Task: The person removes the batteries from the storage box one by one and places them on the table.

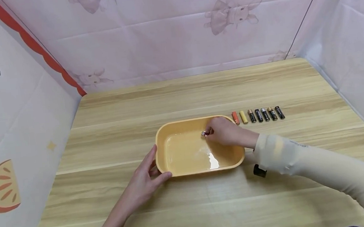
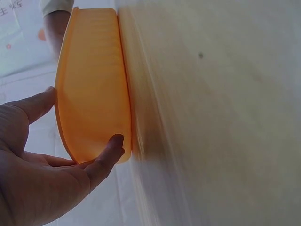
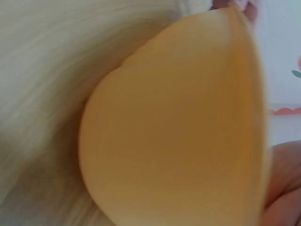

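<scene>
A yellow-orange plastic basin (image 1: 185, 152) stands on the wooden table. My left hand (image 1: 143, 179) holds its left end, the thumb on the near rim and the fingers spread round the outer corner wall, as the left wrist view also shows of the basin (image 2: 91, 84). Inside the basin, toward its right side, my right hand (image 1: 223, 131) pinches a small dark battery (image 1: 204, 133) with a silvery end between thumb and fingers. That battery is mostly covered by the fingers. In the right wrist view the basin wall (image 3: 174, 127) hides the fingertips.
Behind the basin's right end, a row of batteries lies on the table: an orange one (image 1: 235, 118), a yellow one (image 1: 243, 117) and several black ones (image 1: 259, 115). Printed sheets (image 1: 170, 43) hang behind the table and at both sides.
</scene>
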`<state>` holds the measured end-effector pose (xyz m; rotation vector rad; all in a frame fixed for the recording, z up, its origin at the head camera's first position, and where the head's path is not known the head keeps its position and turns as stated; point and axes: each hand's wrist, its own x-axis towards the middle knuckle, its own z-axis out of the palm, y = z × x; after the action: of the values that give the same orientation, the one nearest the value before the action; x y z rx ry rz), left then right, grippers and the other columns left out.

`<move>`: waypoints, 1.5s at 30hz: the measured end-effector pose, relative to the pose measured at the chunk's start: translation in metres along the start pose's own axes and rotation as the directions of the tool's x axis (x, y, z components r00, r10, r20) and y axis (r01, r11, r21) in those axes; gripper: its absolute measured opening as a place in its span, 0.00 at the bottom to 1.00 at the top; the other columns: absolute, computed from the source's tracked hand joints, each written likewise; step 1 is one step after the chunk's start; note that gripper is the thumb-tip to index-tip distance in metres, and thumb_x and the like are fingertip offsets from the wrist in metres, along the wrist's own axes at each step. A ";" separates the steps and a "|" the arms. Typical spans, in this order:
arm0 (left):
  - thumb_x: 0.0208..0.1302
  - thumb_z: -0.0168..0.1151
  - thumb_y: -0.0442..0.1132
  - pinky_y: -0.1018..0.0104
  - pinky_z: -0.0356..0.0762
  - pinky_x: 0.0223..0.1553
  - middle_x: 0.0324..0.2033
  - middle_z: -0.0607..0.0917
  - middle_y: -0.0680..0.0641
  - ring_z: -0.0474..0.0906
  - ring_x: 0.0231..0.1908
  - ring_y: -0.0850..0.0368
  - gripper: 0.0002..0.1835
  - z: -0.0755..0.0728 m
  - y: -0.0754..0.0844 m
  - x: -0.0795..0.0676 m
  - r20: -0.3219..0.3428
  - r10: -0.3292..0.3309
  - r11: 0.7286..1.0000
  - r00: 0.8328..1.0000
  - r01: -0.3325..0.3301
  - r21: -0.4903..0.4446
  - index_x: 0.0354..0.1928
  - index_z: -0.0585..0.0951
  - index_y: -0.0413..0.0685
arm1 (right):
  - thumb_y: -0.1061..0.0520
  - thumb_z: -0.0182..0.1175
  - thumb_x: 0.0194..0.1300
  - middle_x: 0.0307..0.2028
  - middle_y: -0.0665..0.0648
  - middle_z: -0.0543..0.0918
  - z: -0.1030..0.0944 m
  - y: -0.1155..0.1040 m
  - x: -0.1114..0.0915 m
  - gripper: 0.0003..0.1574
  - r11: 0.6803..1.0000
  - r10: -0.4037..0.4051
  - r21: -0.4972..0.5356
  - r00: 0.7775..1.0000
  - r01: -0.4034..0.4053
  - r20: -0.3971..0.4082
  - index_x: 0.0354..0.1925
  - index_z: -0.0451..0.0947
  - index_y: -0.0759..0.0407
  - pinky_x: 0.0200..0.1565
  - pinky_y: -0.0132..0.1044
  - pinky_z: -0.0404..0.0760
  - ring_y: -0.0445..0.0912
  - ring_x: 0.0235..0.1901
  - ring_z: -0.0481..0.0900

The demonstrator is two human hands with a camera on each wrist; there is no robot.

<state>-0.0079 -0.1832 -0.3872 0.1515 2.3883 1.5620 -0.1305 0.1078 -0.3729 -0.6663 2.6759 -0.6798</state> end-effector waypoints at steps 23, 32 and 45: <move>0.65 0.74 0.35 0.64 0.82 0.56 0.78 0.57 0.35 0.76 0.64 0.40 0.53 -0.001 0.002 0.001 0.007 0.009 1.000 1.000 -0.010 0.013 0.83 0.49 0.45 | 0.58 0.66 0.72 0.34 0.58 0.85 -0.084 -0.021 -0.038 0.12 0.905 0.067 0.425 0.991 -0.011 -0.116 0.48 0.83 0.65 0.26 0.35 0.85 0.52 0.30 0.83; 0.65 0.74 0.35 0.64 0.82 0.56 0.78 0.56 0.36 0.76 0.64 0.40 0.53 -0.002 0.003 0.001 0.008 0.015 1.000 1.000 -0.015 0.016 0.83 0.49 0.47 | 0.53 0.63 0.75 0.39 0.58 0.86 -0.118 0.003 -0.062 0.17 0.916 0.161 0.395 0.963 -0.064 -0.218 0.53 0.81 0.65 0.33 0.33 0.85 0.46 0.32 0.83; 0.65 0.73 0.34 0.64 0.82 0.56 0.78 0.57 0.34 0.76 0.64 0.39 0.53 0.000 0.000 0.002 0.006 0.034 0.999 0.999 -0.034 0.002 0.83 0.49 0.45 | 0.60 0.63 0.75 0.31 0.46 0.85 -0.141 0.071 -0.099 0.05 0.826 0.280 0.562 0.894 -0.039 -0.351 0.44 0.85 0.54 0.30 0.30 0.85 0.40 0.28 0.82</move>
<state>-0.0097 -0.1831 -0.3875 0.1975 2.3949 1.5714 -0.1272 0.2649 -0.2736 -0.1332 2.6352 -1.6072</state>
